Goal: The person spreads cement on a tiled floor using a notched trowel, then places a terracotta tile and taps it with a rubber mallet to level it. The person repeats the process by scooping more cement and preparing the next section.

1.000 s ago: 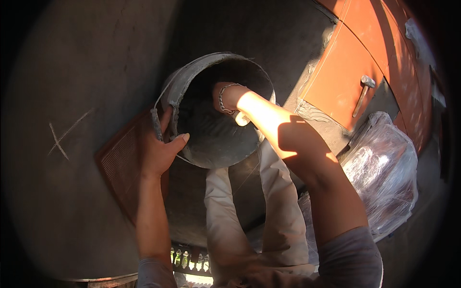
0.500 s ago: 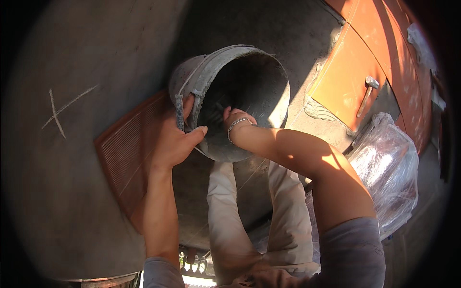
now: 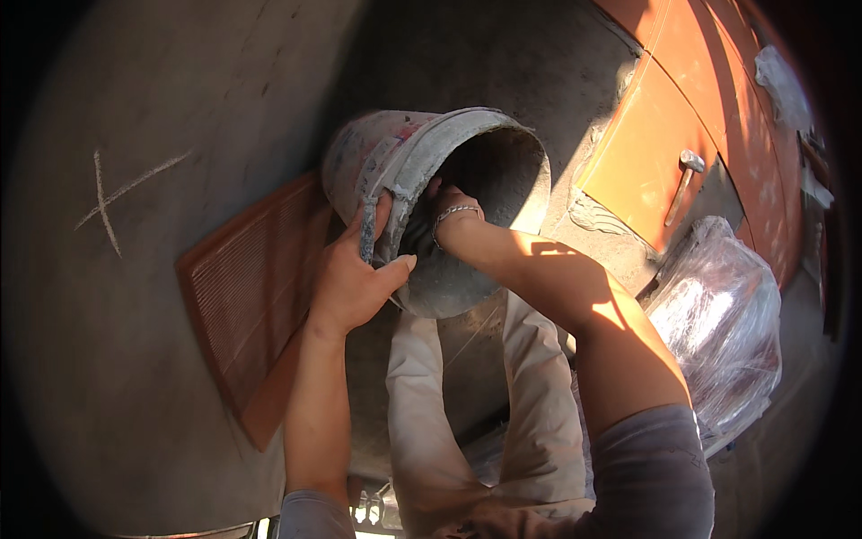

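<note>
A mortar-crusted bucket (image 3: 377, 148) lies tilted, its mouth turned toward me above my legs. My left hand (image 3: 359, 278) grips the bucket's rim at the left side, fingers behind the edge and thumb over its inner face. Inside the mouth is my right hand (image 3: 456, 211), with a chain bracelet at the wrist. Its fingers are curled and partly lost in the dark interior, so whatever they hold cannot be made out. A reddish-brown ribbed tile (image 3: 247, 287) rests on the grey floor just left of the bucket.
Orange tiles (image 3: 651, 135) cover the floor at the upper right, with mortar along their edge. A hammer (image 3: 685, 187) lies on them. Right of my legs sits a bundle wrapped in clear plastic (image 3: 718, 323). A chalk cross (image 3: 106, 202) marks the grey surface at left.
The bucket has tipped further and shifted slightly right and nearer, showing more of its outer side. My left hand moved along with its rim. My right hand reaches deeper inside.
</note>
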A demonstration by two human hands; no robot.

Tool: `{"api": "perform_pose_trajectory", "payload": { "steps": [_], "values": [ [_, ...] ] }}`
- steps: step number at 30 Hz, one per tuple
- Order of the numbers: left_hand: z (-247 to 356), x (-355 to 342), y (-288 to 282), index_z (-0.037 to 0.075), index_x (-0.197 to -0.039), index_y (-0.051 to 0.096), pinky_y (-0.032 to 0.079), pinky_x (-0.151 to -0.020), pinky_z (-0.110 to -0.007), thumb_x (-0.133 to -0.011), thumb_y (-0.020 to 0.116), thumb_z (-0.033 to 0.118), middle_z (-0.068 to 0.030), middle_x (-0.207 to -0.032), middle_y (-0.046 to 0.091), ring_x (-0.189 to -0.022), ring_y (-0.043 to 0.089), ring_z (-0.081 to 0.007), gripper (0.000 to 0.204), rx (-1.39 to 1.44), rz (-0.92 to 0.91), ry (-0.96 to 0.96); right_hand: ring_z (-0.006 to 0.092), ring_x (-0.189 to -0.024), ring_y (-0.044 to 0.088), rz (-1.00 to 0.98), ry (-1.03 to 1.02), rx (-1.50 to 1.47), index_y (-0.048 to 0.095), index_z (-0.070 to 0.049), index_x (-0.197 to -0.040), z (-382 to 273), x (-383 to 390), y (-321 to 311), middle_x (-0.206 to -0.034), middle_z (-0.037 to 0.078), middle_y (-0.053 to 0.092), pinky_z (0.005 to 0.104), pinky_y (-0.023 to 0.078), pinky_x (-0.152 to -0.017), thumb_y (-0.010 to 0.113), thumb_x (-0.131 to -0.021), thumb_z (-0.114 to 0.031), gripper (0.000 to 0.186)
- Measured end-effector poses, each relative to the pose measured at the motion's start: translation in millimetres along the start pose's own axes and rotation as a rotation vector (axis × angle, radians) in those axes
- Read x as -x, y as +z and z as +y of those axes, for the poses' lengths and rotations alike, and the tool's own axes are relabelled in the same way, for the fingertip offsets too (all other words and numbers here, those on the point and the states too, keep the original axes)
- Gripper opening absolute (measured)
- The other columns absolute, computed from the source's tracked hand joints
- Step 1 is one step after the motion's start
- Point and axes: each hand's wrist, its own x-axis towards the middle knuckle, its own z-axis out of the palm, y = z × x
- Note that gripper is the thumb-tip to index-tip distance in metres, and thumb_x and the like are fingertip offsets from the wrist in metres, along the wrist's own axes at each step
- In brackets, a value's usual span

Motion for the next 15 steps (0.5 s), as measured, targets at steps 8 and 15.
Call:
{"api": "perform_pose_trajectory", "payload": {
  "steps": [8, 15],
  "values": [
    [8.7, 6.4, 13.7, 0.004, -0.14, 0.047, 0.038, -0.107, -0.036, -0.072, 0.074, 0.019, -0.0237, -0.145, 0.043, -0.132, 0.045, -0.0329, 0.074, -0.084, 0.009, 0.004, 0.0376, -0.099, 0.068, -0.235, -0.242, 0.3, 0.038, 0.0, -0.139, 77.0, 46.3, -10.0, -0.111, 0.023, 0.067, 0.0475, 0.057, -0.075, 0.053, -0.092, -0.012, 0.051],
    [5.7, 7.6, 18.8, 0.006, -0.139, 0.049, 0.04, -0.106, -0.037, -0.072, 0.075, 0.02, -0.0232, -0.145, 0.042, -0.131, 0.047, -0.0335, 0.074, -0.106, -0.004, 0.015, 0.0306, -0.097, 0.07, -0.047, -0.102, 0.124, 0.057, -0.001, -0.125, 47.2, 5.8, 8.4, -0.107, 0.018, 0.07, 0.0408, 0.057, -0.079, 0.069, -0.083, -0.015, 0.047]
  ]
}}
